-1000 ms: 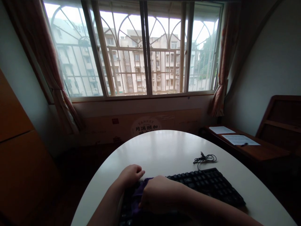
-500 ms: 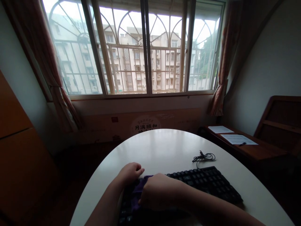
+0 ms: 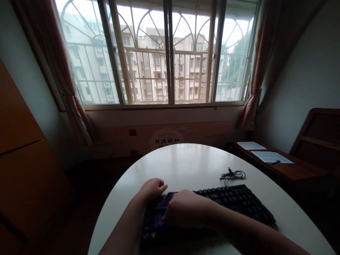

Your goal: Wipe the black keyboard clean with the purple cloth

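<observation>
A black keyboard (image 3: 239, 200) lies at a slant on the white round table, its coiled cable (image 3: 233, 174) beyond its far edge. My right hand (image 3: 187, 209) is closed on a purple cloth (image 3: 163, 209) and presses it on the left part of the keys. Part of the cloth sticks out to the left of the fingers. At the keyboard's far left corner my left hand (image 3: 152, 188) is curled closed against the edge, thumb pointing right; its fingertips are hidden. My right forearm covers the keyboard's near middle.
The white table (image 3: 124, 198) has a curved far edge. To the right stands a low wooden table (image 3: 305, 170) with paper sheets (image 3: 272, 157) and a dark pen (image 3: 276, 162). A printed carton (image 3: 191, 132) leans below the barred window. An orange-brown cabinet (image 3: 23, 170) is at left.
The whole view has shifted slightly, so the table, keyboard and both hands appear a little farther right and higher. Against the keyboard, hands and cloth keep nearly the same place.
</observation>
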The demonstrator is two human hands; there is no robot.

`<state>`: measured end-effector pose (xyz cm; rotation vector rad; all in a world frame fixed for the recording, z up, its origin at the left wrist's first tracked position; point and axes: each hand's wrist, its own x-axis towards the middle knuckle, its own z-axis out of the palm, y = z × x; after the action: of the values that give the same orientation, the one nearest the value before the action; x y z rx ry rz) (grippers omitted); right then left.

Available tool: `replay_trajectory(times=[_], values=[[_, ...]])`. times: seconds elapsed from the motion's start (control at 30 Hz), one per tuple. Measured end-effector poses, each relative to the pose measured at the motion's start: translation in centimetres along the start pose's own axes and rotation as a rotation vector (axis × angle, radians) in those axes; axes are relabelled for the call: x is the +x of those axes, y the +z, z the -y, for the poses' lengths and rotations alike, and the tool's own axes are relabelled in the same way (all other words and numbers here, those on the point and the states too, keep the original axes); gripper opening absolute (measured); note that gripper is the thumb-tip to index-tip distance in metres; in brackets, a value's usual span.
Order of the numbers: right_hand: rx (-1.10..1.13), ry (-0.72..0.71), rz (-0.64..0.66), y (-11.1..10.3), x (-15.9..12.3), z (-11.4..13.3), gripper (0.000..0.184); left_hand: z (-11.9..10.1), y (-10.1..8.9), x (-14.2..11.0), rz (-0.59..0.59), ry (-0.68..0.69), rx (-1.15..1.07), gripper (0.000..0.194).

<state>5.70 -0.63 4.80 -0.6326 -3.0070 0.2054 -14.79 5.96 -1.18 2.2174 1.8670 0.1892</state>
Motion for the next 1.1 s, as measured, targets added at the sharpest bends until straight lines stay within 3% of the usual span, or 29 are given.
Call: replay_trajectory(times=[0.17,0.63,1.1], values=[[0.079,-0.012,-0.062,0.8,-0.8,-0.4,0.026,-0.2,0.1,-0.1,-0.007,0.015,0.004,0.038],[-0.008,-0.021,-0.232,3.6,-2.5,0.7,0.026,-0.3,0.5,0.0,-0.011,0.024,-0.014,0.037],[0.013,0.113,-0.214,4.7,-2.4,0.9,0.033,-0.2,0.5,0.0,0.004,0.018,-0.022,0.038]])
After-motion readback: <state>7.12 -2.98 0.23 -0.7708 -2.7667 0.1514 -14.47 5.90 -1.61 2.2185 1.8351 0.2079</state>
